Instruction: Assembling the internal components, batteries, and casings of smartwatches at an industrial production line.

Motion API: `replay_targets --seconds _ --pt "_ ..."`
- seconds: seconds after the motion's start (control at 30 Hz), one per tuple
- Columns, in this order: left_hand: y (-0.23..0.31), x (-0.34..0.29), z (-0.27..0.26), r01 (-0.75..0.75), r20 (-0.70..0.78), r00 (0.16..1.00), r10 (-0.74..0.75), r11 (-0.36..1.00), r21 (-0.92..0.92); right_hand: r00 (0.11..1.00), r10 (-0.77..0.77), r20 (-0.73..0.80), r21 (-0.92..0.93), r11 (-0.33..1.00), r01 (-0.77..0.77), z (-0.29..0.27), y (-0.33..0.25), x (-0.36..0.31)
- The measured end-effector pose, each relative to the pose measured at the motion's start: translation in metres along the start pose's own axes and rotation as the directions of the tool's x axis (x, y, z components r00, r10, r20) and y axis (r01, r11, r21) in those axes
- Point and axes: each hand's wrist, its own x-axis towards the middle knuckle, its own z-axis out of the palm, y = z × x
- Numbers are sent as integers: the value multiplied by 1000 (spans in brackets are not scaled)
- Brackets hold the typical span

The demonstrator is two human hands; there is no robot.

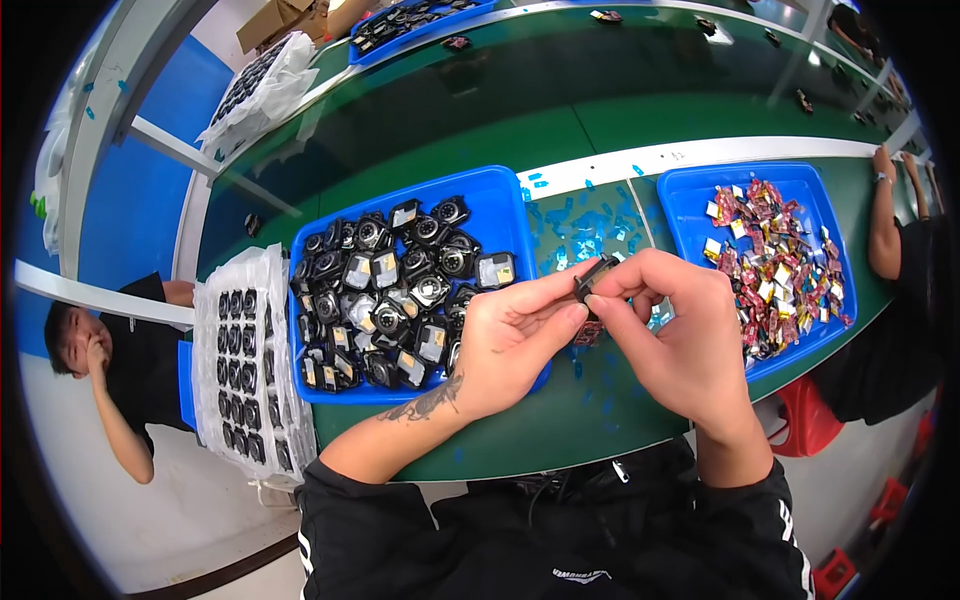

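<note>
Over the middle of the green bench, my left hand and my right hand meet around a small black watch case. It is tilted nearly edge-on, so its inside is hidden. My left fingers and thumb grip it from the left, while the right thumb and fingertips pinch it from the right. Partly hidden below the hands lies a reddish small part. Left of my left hand, a blue tray holds many black watch cases, jumbled and facing different ways.
At right stands another blue tray of red circuit pieces. Blue film scraps litter the bench. White plastic trays of black cases stand at far left. One person sits left, another right, near a red stool.
</note>
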Motion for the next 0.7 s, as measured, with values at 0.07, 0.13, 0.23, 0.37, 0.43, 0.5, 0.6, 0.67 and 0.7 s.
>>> replay_targets --seconds 0.07,0.13,0.23,0.37,0.43,0.5,0.6,0.67,0.7 --pt "-2 -1 0 -15 -10 1000 15 1000 13 1000 -2 13 -3 1000 2 0 -2 0" --pt "-1 -1 3 19 -28 999 -20 999 -27 999 -38 -14 -44 998 37 1 -1 0" --pt "-1 -5 7 -2 -59 998 2 1000 -7 995 -98 -23 -142 985 94 1 -2 0" --pt "0 -7 7 -24 -58 998 28 998 65 989 -149 1 -210 967 146 -2 -3 1" --pt "-2 -8 5 -102 -41 993 108 987 121 987 -160 9 -206 966 159 -3 -3 2" --pt "0 -8 5 -101 -25 994 105 987 122 985 -174 17 -202 964 173 -5 -6 2" --pt "-3 -9 5 -96 -36 994 100 991 94 991 -132 3 -224 966 129 -4 -8 0" --pt "-5 -9 5 -91 -66 993 96 994 68 977 -199 -72 -263 949 174 2 -8 1" --pt "-5 -10 5 -109 -63 992 112 993 44 978 -197 -70 -261 950 173 2 -7 1"
